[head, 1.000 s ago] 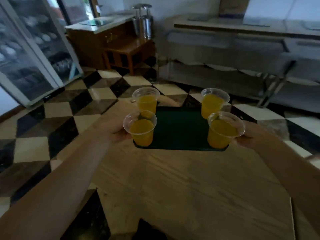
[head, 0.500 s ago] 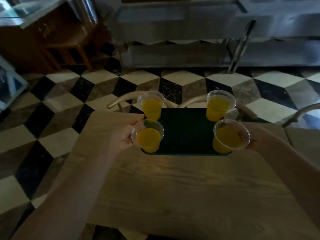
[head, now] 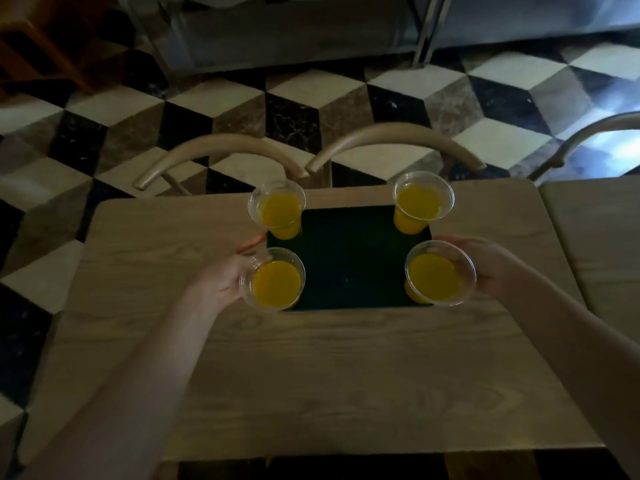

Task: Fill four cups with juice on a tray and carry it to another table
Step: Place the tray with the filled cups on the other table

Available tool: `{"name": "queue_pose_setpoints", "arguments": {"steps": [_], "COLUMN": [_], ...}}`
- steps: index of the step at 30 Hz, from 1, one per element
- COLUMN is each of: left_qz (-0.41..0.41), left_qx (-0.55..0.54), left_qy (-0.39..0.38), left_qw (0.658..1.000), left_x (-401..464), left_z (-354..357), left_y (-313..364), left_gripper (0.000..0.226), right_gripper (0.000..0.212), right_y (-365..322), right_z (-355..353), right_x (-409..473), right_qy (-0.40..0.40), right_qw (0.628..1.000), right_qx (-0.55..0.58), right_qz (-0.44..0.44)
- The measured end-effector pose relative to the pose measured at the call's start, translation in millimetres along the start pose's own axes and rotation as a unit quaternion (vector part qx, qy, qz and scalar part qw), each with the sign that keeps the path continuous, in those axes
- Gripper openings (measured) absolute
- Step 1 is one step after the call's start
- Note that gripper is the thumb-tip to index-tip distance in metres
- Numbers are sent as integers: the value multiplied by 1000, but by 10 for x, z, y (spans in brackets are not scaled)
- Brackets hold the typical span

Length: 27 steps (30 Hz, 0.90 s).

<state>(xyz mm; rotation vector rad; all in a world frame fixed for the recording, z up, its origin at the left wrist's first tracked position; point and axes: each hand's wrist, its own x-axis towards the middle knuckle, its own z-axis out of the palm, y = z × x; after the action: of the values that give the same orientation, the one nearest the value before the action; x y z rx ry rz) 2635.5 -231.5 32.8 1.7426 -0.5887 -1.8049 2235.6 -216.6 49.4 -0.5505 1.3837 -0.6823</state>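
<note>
A dark green tray (head: pixel 349 261) is over the far half of a wooden table (head: pixel 311 368). Clear plastic cups of orange juice stand at its corners: far left cup (head: pixel 277 209), far right cup (head: pixel 423 201), near left cup (head: pixel 273 280), near right cup (head: pixel 439 273). My left hand (head: pixel 225 275) grips the tray's left edge beside the near left cup. My right hand (head: pixel 488 265) holds the right edge, partly hidden behind the near right cup. I cannot tell whether the tray touches the table.
Two curved wooden chair backs (head: pixel 221 157) (head: pixel 394 140) stand at the table's far edge. A second wooden table (head: pixel 595 244) adjoins on the right, with another chair back (head: pixel 588 136) behind it. Checkered floor (head: pixel 311 102) and a steel counter frame (head: pixel 422 26) lie beyond.
The view has tilted down and moved forward over the table. The tray with the cups is now further over the tabletop and lower, both hands still on its edges.
</note>
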Motion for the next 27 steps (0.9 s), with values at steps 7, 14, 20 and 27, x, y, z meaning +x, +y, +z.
{"name": "queue_pose_setpoints", "arguments": {"steps": [7,14,20,27], "left_qz": [-35,-40,-55,-72], "left_qx": [-18,-21,-21,3], "left_qy": [-51,-30,-34,-44], "left_qw": [998,999,998,996], "left_x": [397,583,733,826], "left_z": [14,-33,-110,-194], "left_y": [-414,-688,-924,-1156], "left_gripper": [61,51,50,60], "right_gripper": [37,29,30,43], "right_y": [511,890,1188,1384], "right_z": [-203,-230,-245,-255], "right_x": [298,493,677,806], "right_qy": [-8,-22,10,19], "right_qw": [998,998,996,994], "right_qx": [28,16,13,-3], "right_qz": [53,53,86,109]}}
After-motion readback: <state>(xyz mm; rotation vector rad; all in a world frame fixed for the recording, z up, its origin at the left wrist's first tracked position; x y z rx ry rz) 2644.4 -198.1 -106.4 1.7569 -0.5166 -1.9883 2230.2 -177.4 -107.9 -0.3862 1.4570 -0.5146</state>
